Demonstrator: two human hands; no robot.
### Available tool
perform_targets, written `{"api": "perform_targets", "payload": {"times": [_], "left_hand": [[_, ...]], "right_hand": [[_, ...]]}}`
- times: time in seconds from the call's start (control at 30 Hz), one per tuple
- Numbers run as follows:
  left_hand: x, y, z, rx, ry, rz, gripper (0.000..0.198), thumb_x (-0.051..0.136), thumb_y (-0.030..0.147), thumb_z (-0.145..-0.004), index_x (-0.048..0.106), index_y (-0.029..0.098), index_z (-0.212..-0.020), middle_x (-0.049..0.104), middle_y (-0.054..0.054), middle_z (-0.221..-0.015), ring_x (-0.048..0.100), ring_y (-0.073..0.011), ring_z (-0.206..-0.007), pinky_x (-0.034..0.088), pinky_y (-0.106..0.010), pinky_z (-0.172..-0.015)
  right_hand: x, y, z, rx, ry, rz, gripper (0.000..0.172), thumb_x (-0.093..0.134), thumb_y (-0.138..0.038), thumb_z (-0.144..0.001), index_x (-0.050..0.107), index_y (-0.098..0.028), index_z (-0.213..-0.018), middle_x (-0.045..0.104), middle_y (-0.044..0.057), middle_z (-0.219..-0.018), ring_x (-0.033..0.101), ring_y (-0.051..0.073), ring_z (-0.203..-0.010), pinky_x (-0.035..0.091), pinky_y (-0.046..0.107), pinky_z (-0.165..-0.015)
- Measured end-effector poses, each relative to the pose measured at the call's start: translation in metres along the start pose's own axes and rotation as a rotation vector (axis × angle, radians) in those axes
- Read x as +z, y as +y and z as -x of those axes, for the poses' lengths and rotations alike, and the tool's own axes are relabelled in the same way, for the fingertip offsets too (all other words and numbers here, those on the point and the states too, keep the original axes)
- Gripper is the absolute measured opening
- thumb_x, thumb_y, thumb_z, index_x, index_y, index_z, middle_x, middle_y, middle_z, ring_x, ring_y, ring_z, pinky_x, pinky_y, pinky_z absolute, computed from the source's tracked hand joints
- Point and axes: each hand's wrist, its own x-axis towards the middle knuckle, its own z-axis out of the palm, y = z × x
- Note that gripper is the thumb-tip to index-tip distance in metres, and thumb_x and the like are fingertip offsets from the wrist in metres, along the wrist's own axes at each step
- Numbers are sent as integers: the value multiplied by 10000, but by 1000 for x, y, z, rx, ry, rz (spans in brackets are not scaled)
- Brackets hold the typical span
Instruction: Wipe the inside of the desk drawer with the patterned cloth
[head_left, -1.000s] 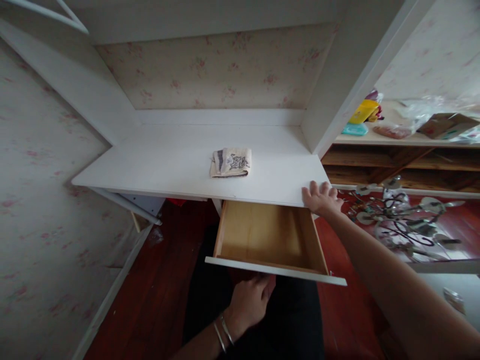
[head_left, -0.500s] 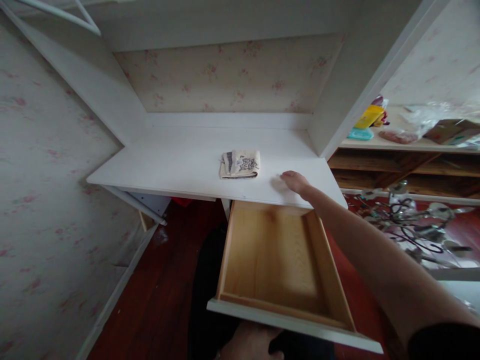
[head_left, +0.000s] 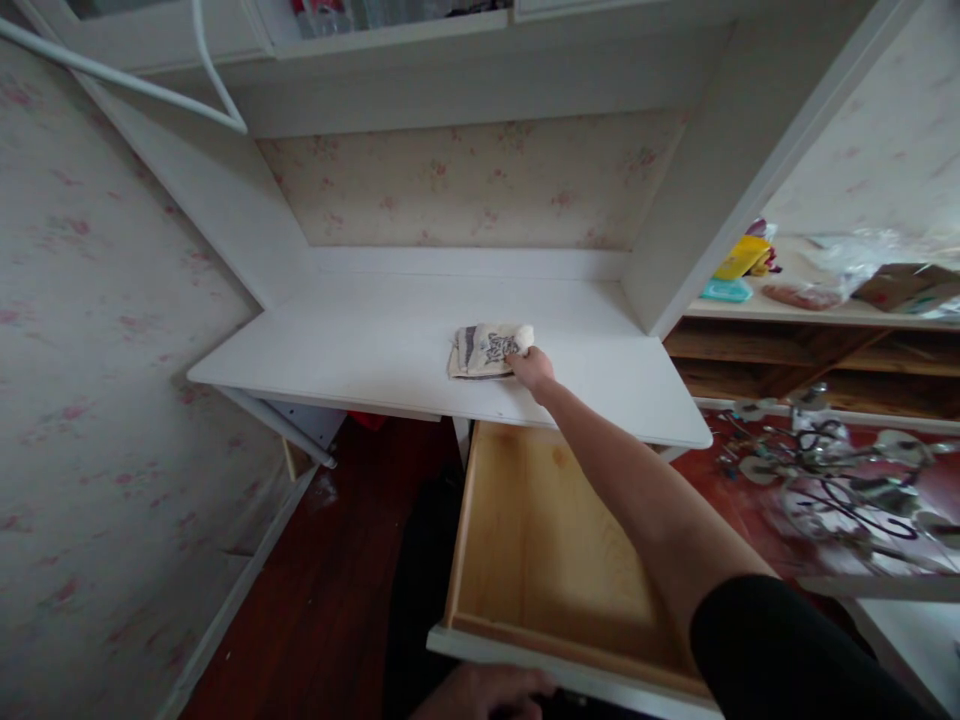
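A folded cream cloth point(head_left: 484, 352) with dark print and a grey stripe lies on the white desktop point(head_left: 360, 340). My right hand point(head_left: 532, 370) has its fingers closed on the cloth's right edge, where the fabric bunches up a little. Below the desktop, a wooden drawer point(head_left: 540, 530) is pulled far out, and my right forearm crosses above it. At the bottom of the view, my left hand point(head_left: 480, 690) is curled close against the drawer's white front. What its fingers hold, if anything, is hidden.
A white upright panel point(head_left: 697, 170) bounds the desk on the right. Beyond it a shelf unit point(head_left: 750, 340) carries plastic bags and a yellow item point(head_left: 742, 257). A chandelier point(head_left: 832, 460) lies at the right. A white bent tube point(head_left: 150, 90) hangs upper left, near the papered wall.
My right hand has moved left across the desktop and taken hold of the cloth's right edge. My left hand stays by the drawer front. The view has tilted up slightly.
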Motion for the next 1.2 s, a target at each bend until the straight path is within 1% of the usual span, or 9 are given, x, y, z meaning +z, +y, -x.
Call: {"api": "perform_targets", "payload": {"times": [0.1, 0.2, 0.3, 0.47, 0.57, 0.7, 0.9, 1.1, 1.2], "left_hand": [[-44, 27, -22, 39, 124, 106, 362, 404, 506, -933, 603, 358, -1196, 660, -16, -1129, 611, -212, -1049, 486, -392, -923], [-88, 68, -67, 232, 439, 508, 372, 568, 484, -852, 633, 232, -1118, 613, -78, -1223, 587, -234, -1090, 489, -382, -922], [-115, 106, -116, 282, 403, 794, 436, 589, 464, -838, 554, 253, -1218, 532, -79, -1336, 579, -239, -1123, 500, -410, -917], [-110, 111, -155, 392, 327, 854, 438, 557, 355, -827, 506, 222, -1242, 596, -67, -1234, 576, -212, -1123, 500, -362, -912], [-95, 86, -152, 439, 375, 849, 579, 578, 216, -759, 411, 315, -1305, 578, -6, -1277, 564, -171, -1142, 484, -335, -933], [-78, 60, -142, 366, 249, 881, 606, 631, 242, -757, 407, 308, -1316, 579, -26, -1288, 588, -185, -1100, 491, -351, -910], [-74, 54, -133, 252, 270, 771, 581, 792, 180, -614, 580, 148, -1154, 673, -97, -1101, 631, -236, -987, 485, -361, -873], [-97, 44, -112, 227, 6, 748, 622, 852, 114, -432, 669, 165, -1024, 704, -67, -996, 638, -242, -941, 484, -340, -840], [-97, 34, -110, 235, -174, 791, 635, 866, 110, -375, 682, 173, -979, 717, -31, -916, 652, -206, -852, 495, -296, -779]], "right_hand": [[-18, -1, 22, -158, 87, 31, 296, 553, -284, -792, 584, -171, -1064, 599, 127, -1146, 561, 245, -1043, 451, 322, -883], [-38, -2, 55, -475, 188, 100, 321, 541, -245, -794, 556, -181, -1109, 547, 116, -1149, 556, 248, -1001, 466, 359, -880], [-53, 0, 95, -854, 216, 221, 323, 548, -220, -820, 553, -199, -1143, 532, 112, -1115, 553, 250, -971, 495, 373, -840], [-53, 28, 157, -1300, 140, 418, 213, 489, -136, -907, 616, -236, -1047, 598, 91, -1016, 513, 261, -1120, 481, 430, -928], [-45, 55, 180, -1359, 141, 404, 210, 492, -125, -922, 630, -234, -1037, 626, 75, -980, 527, 247, -1131, 480, 449, -970], [-37, 77, 202, -1432, 53, 339, 164, 535, -128, -908, 641, -213, -1001, 650, 61, -991, 564, 226, -1100, 460, 458, -1028], [-53, 87, 232, -1221, -254, -12, 243, 502, -122, -893, 622, -251, -1059, 661, 48, -1025, 612, 191, -1014, 526, 389, -945], [-80, 120, 201, -436, 22, -587, 447, 613, -440, -855, 488, -337, -1272, 526, 79, -1340, 481, 263, -1257, 438, 490, -1019], [-90, 117, 187, -260, -308, -881, 632, 485, -665, -841, 398, -346, -1380, 354, 63, -1516, 333, 275, -1382, 376, 502, -1058]]}}
